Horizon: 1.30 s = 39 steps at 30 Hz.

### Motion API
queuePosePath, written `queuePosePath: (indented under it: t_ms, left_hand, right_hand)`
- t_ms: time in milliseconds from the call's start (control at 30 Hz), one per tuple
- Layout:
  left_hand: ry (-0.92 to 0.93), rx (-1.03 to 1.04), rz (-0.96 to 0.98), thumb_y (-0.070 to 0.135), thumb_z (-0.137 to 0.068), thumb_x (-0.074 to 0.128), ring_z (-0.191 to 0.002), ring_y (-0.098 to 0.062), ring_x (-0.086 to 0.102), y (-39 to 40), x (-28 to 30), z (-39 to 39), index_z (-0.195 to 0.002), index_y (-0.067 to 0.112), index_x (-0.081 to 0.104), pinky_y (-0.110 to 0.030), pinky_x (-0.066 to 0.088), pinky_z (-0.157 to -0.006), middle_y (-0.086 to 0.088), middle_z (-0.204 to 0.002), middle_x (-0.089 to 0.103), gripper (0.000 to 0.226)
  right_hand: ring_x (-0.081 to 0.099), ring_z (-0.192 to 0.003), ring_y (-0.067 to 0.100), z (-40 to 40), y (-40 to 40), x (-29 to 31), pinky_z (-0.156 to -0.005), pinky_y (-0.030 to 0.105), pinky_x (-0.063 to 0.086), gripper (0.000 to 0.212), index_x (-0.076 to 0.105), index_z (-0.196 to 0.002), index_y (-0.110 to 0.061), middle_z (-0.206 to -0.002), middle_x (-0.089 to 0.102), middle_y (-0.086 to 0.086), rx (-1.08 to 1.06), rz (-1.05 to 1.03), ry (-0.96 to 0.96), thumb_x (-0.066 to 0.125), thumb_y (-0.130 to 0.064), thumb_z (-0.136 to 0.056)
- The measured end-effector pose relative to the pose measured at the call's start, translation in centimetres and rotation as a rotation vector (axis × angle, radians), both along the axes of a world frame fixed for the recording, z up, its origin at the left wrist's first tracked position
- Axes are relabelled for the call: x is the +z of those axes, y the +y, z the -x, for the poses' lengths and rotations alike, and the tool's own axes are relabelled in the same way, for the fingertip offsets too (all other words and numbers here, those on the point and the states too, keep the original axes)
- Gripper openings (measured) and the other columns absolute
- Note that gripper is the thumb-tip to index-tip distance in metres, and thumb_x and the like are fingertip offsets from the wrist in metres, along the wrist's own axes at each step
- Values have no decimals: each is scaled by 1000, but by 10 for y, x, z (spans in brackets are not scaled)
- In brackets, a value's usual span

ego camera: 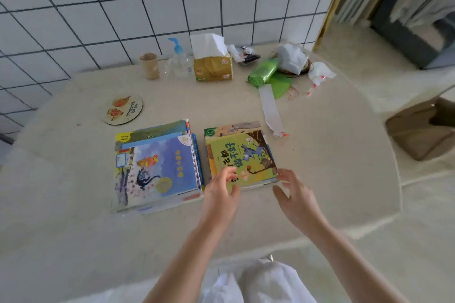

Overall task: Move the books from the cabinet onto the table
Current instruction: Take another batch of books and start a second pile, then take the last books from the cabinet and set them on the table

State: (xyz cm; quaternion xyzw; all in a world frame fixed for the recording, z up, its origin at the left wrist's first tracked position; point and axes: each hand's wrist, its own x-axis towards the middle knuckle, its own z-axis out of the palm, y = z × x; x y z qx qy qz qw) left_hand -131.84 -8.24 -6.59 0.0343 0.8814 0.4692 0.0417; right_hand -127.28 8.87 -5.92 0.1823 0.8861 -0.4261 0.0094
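Both hands point(221, 192) point(293, 194) open over book point(241, 155)

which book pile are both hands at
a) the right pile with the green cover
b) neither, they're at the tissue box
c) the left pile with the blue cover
a: the left hand and right hand sit at the near edge of the green-covered pile.

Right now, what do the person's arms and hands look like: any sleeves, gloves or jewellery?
Both forearms are bare to the bottom edge of the picture, with no sleeves in view. The left hand and right hand wear no gloves; no rings, watch or bracelets show, though the picture is slightly blurred.
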Motion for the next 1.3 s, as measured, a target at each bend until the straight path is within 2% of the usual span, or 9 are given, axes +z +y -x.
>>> queuePosePath:
  t_ms: [100, 200, 433, 533, 667, 733, 967, 1133, 1300]
  left_hand:
    - [-22, -149, -6, 3, -85, 59, -94, -11, 63, -24, -9, -20, -115, 17, 62, -36, 52, -87, 9, -97, 65, 34]
    - [-33, -274, 38, 2, -85, 57, -93, -10, 62, -40, -11, -35, -115, 18, 61, -32, 51, -86, 8, -98, 66, 34]
    - [-133, -645, 80, 3, -87, 57, -88, 0, 60, -37, 4, -92, -114, 21, 61, -24, 51, -82, 12, -93, 66, 32]
    - [-171, -817, 80, 3, -87, 58, -86, -1, 63, -20, 7, -121, -112, 23, 62, -24, 52, -80, 12, -91, 68, 32]
    - [-141, -1057, 117, 4, -87, 58, -85, -3, 64, 6, 4, -161, -113, 23, 62, -28, 53, -82, 13, -91, 68, 33]
    - [-120, -1162, 118, 4, -87, 58, -86, -4, 65, 20, 5, -188, -115, 22, 61, -26, 52, -81, 11, -93, 68, 33]
    - [-66, -1486, 83, 1, -85, 58, -82, 1, 64, 48, 5, -316, -112, 23, 63, -26, 55, -76, 18, -85, 66, 36]
    - [-55, -1747, 25, 1, -86, 57, -82, -2, 64, 46, 7, -457, -113, 21, 63, -24, 54, -77, 14, -86, 66, 34]
    - [-128, -1916, 4, -2, -84, 59, -78, 5, 62, 17, 0, -588, -110, 22, 63, -25, 54, -74, 18, -83, 64, 35]
  right_hand:
    - [65, -103, 25, -40, -31, -7, -82, 23, 41, 37, 54, -124, -7, -113, 67, 8, -172, 39, 3, 60, -1, -88]
    - [65, -105, 26, -78, -57, -17, -84, 23, 40, 34, 55, -122, -5, -114, 67, 11, -276, 65, 2, 58, 1, -88]
    - [64, -101, 18, -185, -93, -10, -87, 31, 46, 34, 57, -120, -10, -105, 65, -3, -586, 1, 40, 59, 0, -87]
    - [60, -100, 10, -233, -99, -2, -87, 25, 43, 37, 56, -124, -13, -107, 63, -9, -729, -50, 36, 60, -4, -88]
    - [63, -105, 18, -295, -105, 2, -95, 39, 49, 40, 55, -124, -12, -107, 63, -8, -982, -28, 83, 62, -3, -86]
    - [62, -106, 15, -332, -112, 6, -95, 39, 49, 40, 54, -124, -12, -107, 63, -7, -1111, -23, 105, 62, -3, -86]
    - [58, -111, 9, -463, -151, 17, -99, 29, 44, 38, 52, -128, -13, -114, 63, -5, -1460, 2, 137, 57, -6, -90]
    - [56, -114, 7, -583, -206, 23, -101, 25, 42, 38, 51, -129, -16, -117, 61, -6, -1661, 2, 123, 55, -9, -92]
    - [54, -116, 5, -683, -267, 23, -100, 17, 38, 37, 49, -131, -18, -121, 59, -8, -1840, 12, 105, 54, -14, -94]
